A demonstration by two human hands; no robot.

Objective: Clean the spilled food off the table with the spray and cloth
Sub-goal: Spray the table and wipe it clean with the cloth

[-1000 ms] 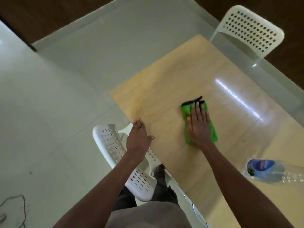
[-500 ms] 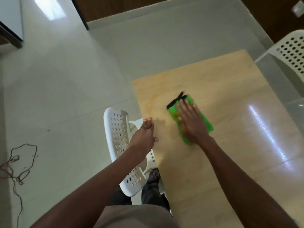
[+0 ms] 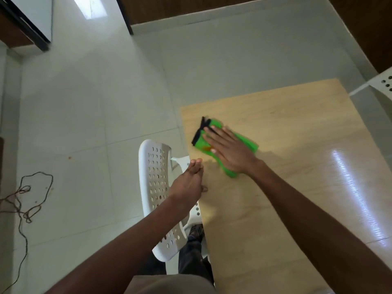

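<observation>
A green cloth (image 3: 246, 141) with a black edge lies near the left corner of the light wooden table (image 3: 297, 187). My right hand (image 3: 231, 151) presses flat on it with straight fingers. An orange smear of food (image 3: 206, 148) shows on the cloth beside my thumb. My left hand (image 3: 189, 183) rests at the table's left edge, fingers straight and together, thumb on the tabletop. The spray bottle is out of view.
A white perforated chair (image 3: 157, 187) stands against the table's left edge under my left arm. Part of another white chair (image 3: 384, 83) shows at far right. A tangled cord (image 3: 23, 200) lies on the tiled floor at left.
My right hand has slid the green cloth left, toward the table's left corner and close to my left hand. The view has swung left, and the bottle has left the frame.
</observation>
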